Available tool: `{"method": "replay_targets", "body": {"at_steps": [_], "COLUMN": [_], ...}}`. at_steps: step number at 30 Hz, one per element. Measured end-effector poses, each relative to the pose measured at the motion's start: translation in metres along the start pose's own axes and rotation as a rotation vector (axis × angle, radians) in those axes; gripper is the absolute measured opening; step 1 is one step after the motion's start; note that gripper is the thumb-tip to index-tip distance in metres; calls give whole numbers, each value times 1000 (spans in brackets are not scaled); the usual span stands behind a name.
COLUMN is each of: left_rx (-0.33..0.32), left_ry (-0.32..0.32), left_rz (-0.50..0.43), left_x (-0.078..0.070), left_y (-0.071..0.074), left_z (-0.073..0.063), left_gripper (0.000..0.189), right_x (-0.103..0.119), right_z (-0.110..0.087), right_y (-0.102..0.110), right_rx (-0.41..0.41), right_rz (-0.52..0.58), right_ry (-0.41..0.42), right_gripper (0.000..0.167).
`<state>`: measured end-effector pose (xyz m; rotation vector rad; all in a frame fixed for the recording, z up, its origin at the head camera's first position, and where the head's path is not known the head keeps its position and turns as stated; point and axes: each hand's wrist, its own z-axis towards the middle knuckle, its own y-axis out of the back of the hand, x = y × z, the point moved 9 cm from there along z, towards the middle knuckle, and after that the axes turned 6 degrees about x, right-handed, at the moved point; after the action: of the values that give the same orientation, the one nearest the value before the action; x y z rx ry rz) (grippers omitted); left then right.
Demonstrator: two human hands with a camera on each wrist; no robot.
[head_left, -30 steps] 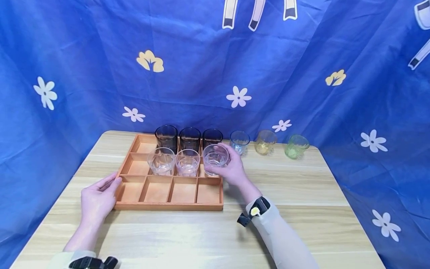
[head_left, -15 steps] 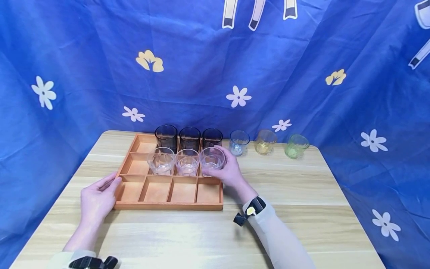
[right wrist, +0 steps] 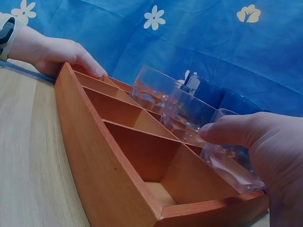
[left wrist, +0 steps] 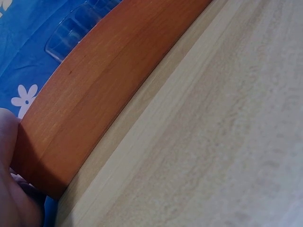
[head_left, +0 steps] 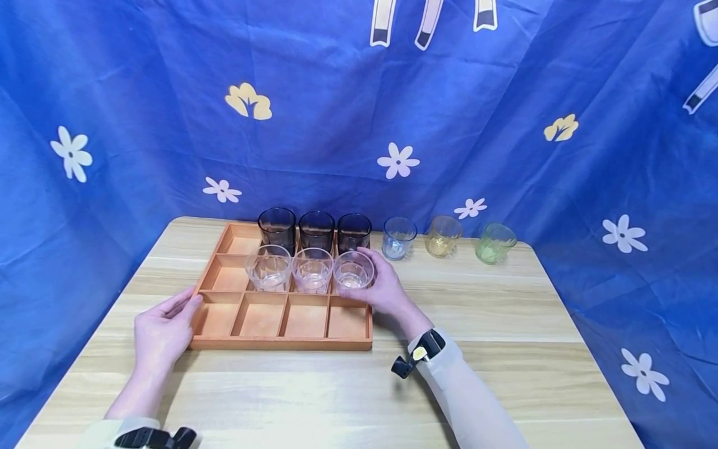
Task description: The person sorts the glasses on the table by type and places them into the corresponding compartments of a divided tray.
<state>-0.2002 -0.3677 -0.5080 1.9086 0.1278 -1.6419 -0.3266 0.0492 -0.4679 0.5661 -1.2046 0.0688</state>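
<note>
While the left hand [head_left: 162, 337] grips the left side of the wooden tray [head_left: 280, 343], the right hand [head_left: 387, 287] holds a clear glass [head_left: 353, 272] at the middle row's rightmost compartment, so the step looks like settling it there. The next move probably calls for levelling its base before loosening the fingers, though whether it already sits down is hard to tell. See-through and faintly pinkish, it appears tipped slightly toward the person, beside two similar glasses [head_left: 313, 272].
</note>
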Motion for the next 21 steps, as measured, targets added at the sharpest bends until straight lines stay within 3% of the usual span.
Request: {"method": "replay_targets", "body": {"at_steps": [11,21], "left_rx": [15,23], "left_ry": [28,37], "left_rz": [-26,-4], "left_x": [3,4], "left_y": [-1,-2], "left_z": [0,0], "left_gripper": [45,45], "right_x": [-4,-7], "right_z": [-8,-15], "right_y": [5,17], "right_rx": [-5,-20], "right_rz": [149,167], "right_ry": [-35,-40], "right_gripper": [101,102]}}
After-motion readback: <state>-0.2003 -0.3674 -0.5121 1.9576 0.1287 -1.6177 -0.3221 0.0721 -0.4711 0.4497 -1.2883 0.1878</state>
